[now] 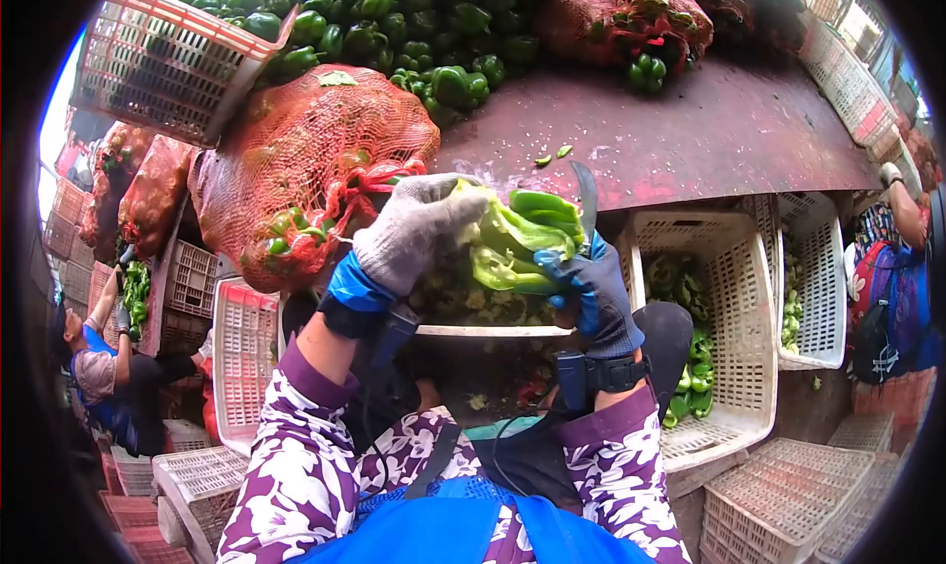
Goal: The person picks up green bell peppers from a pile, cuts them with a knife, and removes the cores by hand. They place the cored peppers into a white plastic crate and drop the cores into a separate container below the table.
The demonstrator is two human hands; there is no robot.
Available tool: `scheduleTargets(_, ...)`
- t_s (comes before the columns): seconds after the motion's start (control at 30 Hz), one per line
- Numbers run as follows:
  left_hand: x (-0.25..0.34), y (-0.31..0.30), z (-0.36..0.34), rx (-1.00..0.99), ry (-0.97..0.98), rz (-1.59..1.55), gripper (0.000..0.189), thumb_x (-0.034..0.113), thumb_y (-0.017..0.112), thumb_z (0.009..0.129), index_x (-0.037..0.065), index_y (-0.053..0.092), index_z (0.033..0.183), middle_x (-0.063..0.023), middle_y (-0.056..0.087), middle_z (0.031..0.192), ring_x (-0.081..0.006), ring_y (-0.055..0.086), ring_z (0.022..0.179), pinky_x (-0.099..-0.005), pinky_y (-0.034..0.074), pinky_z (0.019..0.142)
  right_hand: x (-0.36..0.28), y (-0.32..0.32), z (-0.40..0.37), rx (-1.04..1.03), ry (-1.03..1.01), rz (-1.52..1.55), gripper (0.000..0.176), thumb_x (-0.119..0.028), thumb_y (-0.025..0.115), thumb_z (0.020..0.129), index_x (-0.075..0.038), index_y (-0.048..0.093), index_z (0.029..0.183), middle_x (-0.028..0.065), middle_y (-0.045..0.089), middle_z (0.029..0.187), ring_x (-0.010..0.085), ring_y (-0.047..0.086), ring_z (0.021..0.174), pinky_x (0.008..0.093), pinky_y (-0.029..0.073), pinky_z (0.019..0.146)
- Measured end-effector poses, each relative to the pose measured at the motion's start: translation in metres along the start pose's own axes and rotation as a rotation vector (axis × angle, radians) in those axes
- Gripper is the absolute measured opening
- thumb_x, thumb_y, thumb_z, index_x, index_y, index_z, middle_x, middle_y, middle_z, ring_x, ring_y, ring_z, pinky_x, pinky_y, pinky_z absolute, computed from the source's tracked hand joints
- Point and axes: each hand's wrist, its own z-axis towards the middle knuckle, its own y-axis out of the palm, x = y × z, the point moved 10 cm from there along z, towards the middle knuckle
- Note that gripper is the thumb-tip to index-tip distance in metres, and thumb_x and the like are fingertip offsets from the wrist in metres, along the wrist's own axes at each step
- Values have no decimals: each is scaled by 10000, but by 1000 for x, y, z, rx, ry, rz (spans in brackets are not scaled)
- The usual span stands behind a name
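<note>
A cut-open green bell pepper (520,244), its pale inside and seeds showing, is held between my hands. My left hand (419,224), in a whitish knit glove, is closed with its fingertips on the pepper's left side. My right hand (603,290), in a blue-grey glove, grips the pepper's right side. A knife (586,195) with a curved blade also sticks up from that hand, its handle largely hidden by the fingers. Beneath the pepper, a crate (483,331) contains pale pepper scraps, partly covered by my hands.
A red mesh sack (315,140) of peppers stands left of a dark red tabletop (670,140). Whole green peppers (414,27) are heaped behind. The crate (734,318) at right holds cut peppers. Other people work at the far left (99,357) and far right (902,239).
</note>
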Motion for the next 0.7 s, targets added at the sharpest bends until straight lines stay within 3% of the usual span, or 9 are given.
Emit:
scheduleTargets(0.23,-16,-17,11,171,175,-447,368,350,609,990,31,628,1171,-42,689,891,-88,623,711,-200,511,614,-11,-4,-5,63,-82,242,307,-48,724,867,-52,635,1161,32,699,961,79,641,662,215,471,438)
scheduleTargets(0.3,-27,-29,15,195,138,-344,435,424,557,1007,29,613,1178,-61,694,894,-109,633,689,-221,519,616,-15,-16,-7,-47,-174,334,457,-263,677,920,-51,554,1305,79,698,980,99,642,687,182,438,436)
scheduleTargets(0.33,-31,-30,16,180,122,-340,454,447,540,1012,29,610,1176,-62,693,898,-110,632,677,-228,520,609,-21,-17,-14,-133,-198,503,505,-308,674,920,-47,529,1327,101,694,961,115,633,672,181,439,440)
scheduleTargets(0.43,-64,-6,17,2,-28,-58,405,415,572,997,70,617,1204,-98,697,930,-128,643,725,-245,513,633,-88,18,-49,-1089,-264,1213,536,-231,603,954,16,445,1402,158,697,1026,162,636,600,218,440,365)
scheduleTargets(0.47,-81,6,19,-100,-109,78,374,370,596,990,68,634,1207,-103,712,951,-145,663,759,-262,527,674,-99,4,-53,-1034,-367,1331,515,-174,581,958,23,442,1413,156,696,1052,150,628,585,231,453,374)
scheduleTargets(0.53,-48,7,16,-40,165,1137,322,248,645,954,42,664,1201,-103,739,1006,-176,691,831,-289,543,768,-115,-25,-58,-844,-563,1538,479,-101,543,966,32,456,1418,158,691,1097,133,623,596,249,466,394)
scheduleTargets(0.57,-40,1,30,22,30,1050,335,221,690,914,41,678,1196,-120,744,1028,-200,702,905,-307,538,857,-111,-33,-54,-783,-576,1575,482,-112,546,968,32,455,1420,154,689,1104,128,621,602,245,471,403)
scheduleTargets(0.6,-32,-11,51,123,177,890,361,237,710,892,30,681,1186,-146,738,1000,-198,707,896,-322,543,862,-105,-40,-48,-720,-586,1609,487,-123,549,970,32,453,1422,151,687,1110,123,619,607,241,476,412)
scheduleTargets(0.7,36,-30,121,296,420,1269,513,246,706,874,22,578,1318,-194,641,1237,-288,612,1160,-370,465,1024,-86,-47,-35,-507,-511,1503,506,-230,516,992,6,448,1435,144,686,1104,102,576,578,226,457,405)
